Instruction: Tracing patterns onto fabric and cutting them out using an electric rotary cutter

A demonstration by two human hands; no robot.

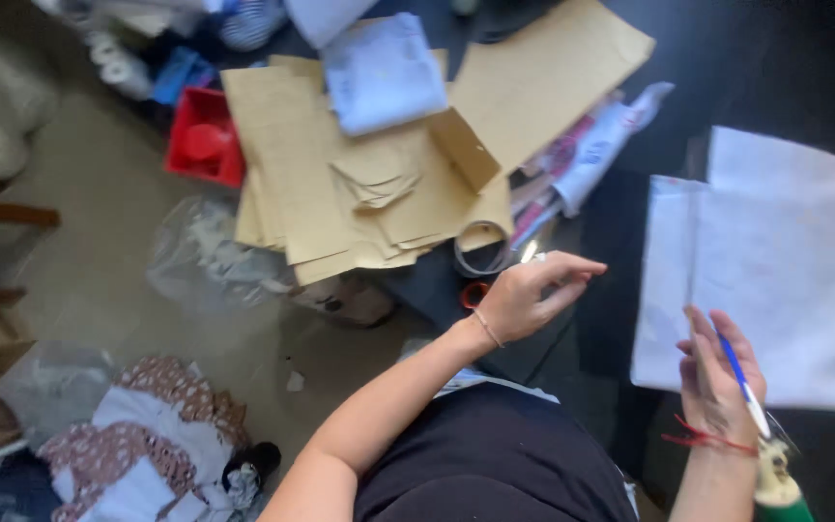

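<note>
The right hand [722, 382], at the lower right of the frame, has its fingers closed on a pen [741, 380] with a blue and white barrel, held slanting, its upper end over the lower edge of the white cloth [775, 261]. A red string [703, 440] circles that wrist. The cloth lies flat on the dark table [775, 68] and fills the right side of the frame. The left hand [529, 295] hovers mid-frame, fingers loosely curled and holding nothing, just beside a roll of tape [481, 249] and above a small red ring [474, 294]. A thin bracelet [487, 329] sits on that wrist. Up in the centre top, brown paper pieces [340, 184] are stacked, with a folded white cloth piece [384, 72] on top. A red box [205, 135] sits at upper left, and patterned fabric [147, 435] lies on the floor at lower left.
</note>
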